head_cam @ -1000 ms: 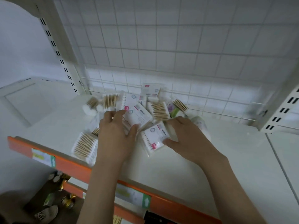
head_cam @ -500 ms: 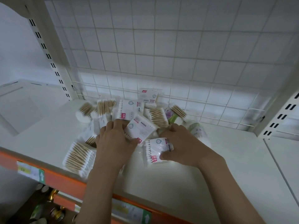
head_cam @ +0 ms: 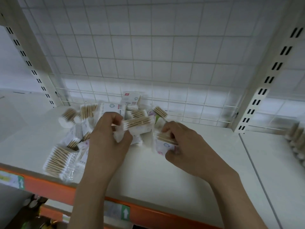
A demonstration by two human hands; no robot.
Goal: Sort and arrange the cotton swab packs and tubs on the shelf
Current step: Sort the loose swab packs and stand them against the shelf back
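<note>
A jumble of clear cotton swab packs (head_cam: 89,111) with wooden sticks lies at the back middle of the white shelf (head_cam: 165,176). My left hand (head_cam: 107,139) grips one swab pack (head_cam: 138,124), lifted and turned so its sticks show. My right hand (head_cam: 183,144) holds another pack (head_cam: 163,142) by its edge, tilted, just right of the pile. A large flat pack (head_cam: 61,159) lies at the front left. A round tub (head_cam: 156,118) with a green and purple label is half hidden at the pile's right.
A wire grid panel (head_cam: 148,55) backs the shelf. Slotted uprights (head_cam: 270,71) stand at both sides. An orange front rail (head_cam: 49,187) carries price labels. More swab tubs (head_cam: 297,142) stand on the neighbouring shelf at the far right. Bottles show on a lower shelf.
Both hands have lifted their packs off the pile and turned them; the left pack rose and now shows its sticks. The view moved closer and tilted up.
</note>
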